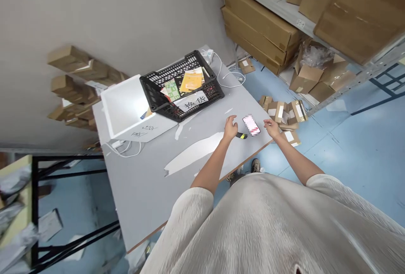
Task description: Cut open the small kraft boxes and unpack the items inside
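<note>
A smartphone [251,125] with a lit, blurred-out screen lies on the grey table [136,198], between my two hands. My left hand [230,128] is just left of it, fingers curved and apart, with nothing visible in them. Beside that hand, partly behind it, lies a small black tool with a yellow part [242,135], perhaps a box cutter. My right hand [272,129] hovers by the table's right edge, fingers loosely bent toward the phone and apparently holding nothing.
A black plastic crate [218,90] holding coloured packets stands behind the phone, next to a white foam box [110,118]. White cables [232,86] trail at the table's far corner. Cartons [281,111] lie on the floor at right, beneath loaded shelving [284,6].
</note>
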A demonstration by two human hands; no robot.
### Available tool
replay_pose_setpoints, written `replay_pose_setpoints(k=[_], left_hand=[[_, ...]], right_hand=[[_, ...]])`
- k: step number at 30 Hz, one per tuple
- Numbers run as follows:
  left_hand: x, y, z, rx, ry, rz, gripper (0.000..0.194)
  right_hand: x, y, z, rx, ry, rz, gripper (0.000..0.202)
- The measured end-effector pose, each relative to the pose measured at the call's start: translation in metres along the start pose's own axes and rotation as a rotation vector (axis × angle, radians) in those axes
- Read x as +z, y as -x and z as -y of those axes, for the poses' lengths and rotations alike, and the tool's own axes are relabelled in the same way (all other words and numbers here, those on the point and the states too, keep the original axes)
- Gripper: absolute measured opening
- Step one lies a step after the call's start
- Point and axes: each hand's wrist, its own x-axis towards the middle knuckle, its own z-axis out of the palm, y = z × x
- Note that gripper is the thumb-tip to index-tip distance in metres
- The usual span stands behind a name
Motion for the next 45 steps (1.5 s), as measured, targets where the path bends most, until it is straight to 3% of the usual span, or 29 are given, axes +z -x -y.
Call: replay_pose_setpoints(k=[6,12,18,25,32,39,45], left_hand=[[-0.030,0.032,0.021,-0.054,0.051,-0.059,0.049],[-0.074,0.078,0.052,-0.078,0.112,-0.148,0.046],[-0.126,0.147,0.102,-0.104,0.187,-0.241,0.043],[-0.180,0.238,0.166,-0.138,0.216,-0.329,0.042],[-0.223,0.318,0.209,-0.207,0.249,-0.514,0.043],[-0.250,0.399,0.238,-0.325,0.268,-0.824,0.040],[-0.244,0.484,0.252,-0.470,0.298,-1.073,0.038]], right_hand=[[0.039,0.018,0.012,-0.055,0.017,0.121,0.034],[0.091,0.045,0.029,-0.092,0.069,0.196,0.033],[0.162,0.102,0.044,-0.119,0.087,0.321,0.031],[0.247,0.186,0.044,-0.178,0.111,0.461,0.029],[0.319,0.246,0.052,-0.253,0.188,0.650,0.031],[0.401,0.290,0.069,-0.373,0.283,0.948,0.033],[0.456,0.353,0.063,-0.425,0.329,1.215,0.033]])
